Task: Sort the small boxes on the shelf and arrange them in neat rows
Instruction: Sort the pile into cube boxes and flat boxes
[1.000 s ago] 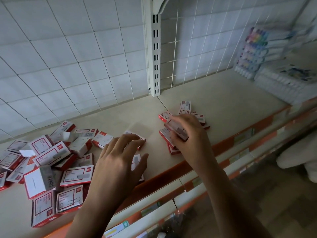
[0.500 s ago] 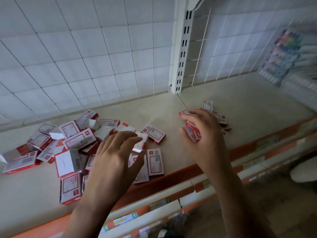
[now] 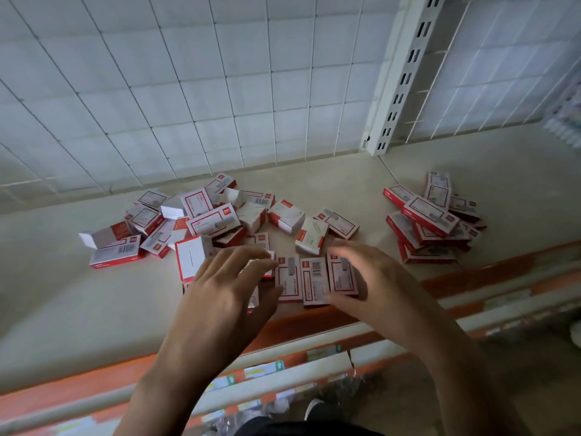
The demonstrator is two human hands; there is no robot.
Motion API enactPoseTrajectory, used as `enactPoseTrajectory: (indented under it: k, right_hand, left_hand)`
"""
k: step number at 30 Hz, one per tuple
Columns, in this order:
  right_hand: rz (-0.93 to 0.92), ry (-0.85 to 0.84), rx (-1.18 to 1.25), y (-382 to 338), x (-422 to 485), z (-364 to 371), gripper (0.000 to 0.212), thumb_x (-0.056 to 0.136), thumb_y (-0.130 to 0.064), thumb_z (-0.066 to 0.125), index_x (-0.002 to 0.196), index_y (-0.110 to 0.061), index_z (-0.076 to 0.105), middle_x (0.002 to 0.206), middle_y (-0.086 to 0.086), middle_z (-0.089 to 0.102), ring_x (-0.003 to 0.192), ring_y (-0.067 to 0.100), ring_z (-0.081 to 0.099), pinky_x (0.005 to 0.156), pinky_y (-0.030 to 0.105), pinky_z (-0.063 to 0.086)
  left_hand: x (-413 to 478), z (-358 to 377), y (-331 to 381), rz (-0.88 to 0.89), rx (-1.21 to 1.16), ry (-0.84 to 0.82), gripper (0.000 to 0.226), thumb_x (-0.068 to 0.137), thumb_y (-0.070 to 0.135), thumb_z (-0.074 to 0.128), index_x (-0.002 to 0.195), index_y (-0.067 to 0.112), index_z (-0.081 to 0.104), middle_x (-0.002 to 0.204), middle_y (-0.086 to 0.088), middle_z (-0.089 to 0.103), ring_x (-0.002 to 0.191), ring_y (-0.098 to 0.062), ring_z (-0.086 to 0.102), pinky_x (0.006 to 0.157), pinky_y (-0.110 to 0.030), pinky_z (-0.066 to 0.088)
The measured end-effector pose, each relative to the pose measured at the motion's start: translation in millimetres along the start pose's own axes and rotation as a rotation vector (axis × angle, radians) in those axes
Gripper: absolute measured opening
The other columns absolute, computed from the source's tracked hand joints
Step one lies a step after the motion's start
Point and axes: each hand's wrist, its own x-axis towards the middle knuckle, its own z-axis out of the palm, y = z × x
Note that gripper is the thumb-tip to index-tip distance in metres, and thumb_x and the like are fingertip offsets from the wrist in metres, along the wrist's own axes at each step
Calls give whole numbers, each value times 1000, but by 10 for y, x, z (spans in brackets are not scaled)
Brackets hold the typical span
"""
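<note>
My left hand (image 3: pixel 226 297) hovers nearest me, fingers spread and only lightly bent, holding nothing I can see. It hides a box or two at the left end of the row, and I cannot tell whether my fingertips touch them. My right hand (image 3: pixel 374 284) arches round the right end, thumb at the near edge of the boxes and fingers over the far edge. The blur stops me telling whether I pinch that box or merely nudge it.

Between my hands lies the row of three boxes (image 3: pixel 314 281), just behind the orange front lip (image 3: pixel 471 278) of the shelf (image 3: pixel 78 303). They lie flat and side by side, labels up, long axes running near to far and short ends towards the lip. The middle one shows a barcode.

The risk, I think, is squeezing inward unevenly: one box could ride up on its neighbour or swing askew and spoil the line. A careless pull towards me might tip one over the lip.

Further back, the loose heap (image 3: pixel 204 221) points every way, some boxes on edge, a few with open flaps. My left fingers could drag one into the row. The right pile (image 3: pixel 430 221) sits apart, roughly stacked, and could slide if bumped.
</note>
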Motion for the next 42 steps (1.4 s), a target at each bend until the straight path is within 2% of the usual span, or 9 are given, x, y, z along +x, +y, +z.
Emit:
enactPoseTrajectory:
  k: [5,11,17,21,25,29,33,37,42]
  right_hand:
    - [34,-71,-15,15,-9,9,66,88,-38,66,146,-31,37,154,-15,30,126,-9,21,101,13,24]
    - [92,86,-21,178,-63,31,62,87,-32,69,143,-23,44,147,-6,40,131,5,36,89,2,30]
    - [75,233,35,250,-161,8,62,82,-43,65,136,-15,53,139,-1,52,126,6,44,92,4,35]
    - [9,260,122,259,-212,-12,62,80,-48,62,132,-14,57,135,0,56,124,8,50,95,11,43]
    - [-30,252,136,306,-250,-9,64,81,-52,58,132,-14,56,135,-1,56,125,10,49,94,10,43]
    - [-42,294,134,390,-302,-74,63,81,-54,56,131,-15,57,133,-2,57,125,9,49,93,4,41]
    - [-33,417,133,487,-359,-236,59,83,-50,58,128,-13,59,135,0,57,126,11,50,98,20,49]
    - [29,546,126,628,-393,-408,53,84,-41,64,127,-12,60,135,3,57,126,14,52,97,30,53]
    - [163,631,84,882,-448,-578,49,84,-37,66,125,-11,60,134,4,57,123,11,52,92,14,50]
  left_hand:
    - [123,61,92,123,-6,-126,41,91,47,58,124,23,58,125,5,59,116,-15,54,93,-39,48]
    - [258,159,180,186,86,-249,55,81,56,53,126,24,58,127,5,61,116,-14,57,95,-33,42]
    - [385,186,176,137,68,-336,65,76,66,45,128,30,58,136,7,57,125,-16,52,97,-34,32]
    - [475,189,143,101,4,-385,60,76,62,58,130,38,55,142,15,48,135,-9,38,104,-32,21]
    - [512,230,173,126,60,-360,52,80,63,59,126,38,57,140,13,51,133,-10,41,105,-38,27]
    - [476,221,309,146,62,-255,63,75,67,45,122,28,61,127,2,61,118,-21,56,95,-48,42]
    - [558,191,494,167,-69,-69,55,77,60,57,116,22,64,120,2,63,108,-20,60,86,-41,43]
    - [726,249,644,190,-80,-33,53,78,58,57,115,21,64,118,1,63,106,-21,60,85,-40,45]
    - [944,388,798,195,-148,-41,53,78,54,57,117,19,61,120,0,61,106,-20,59,84,-46,51]
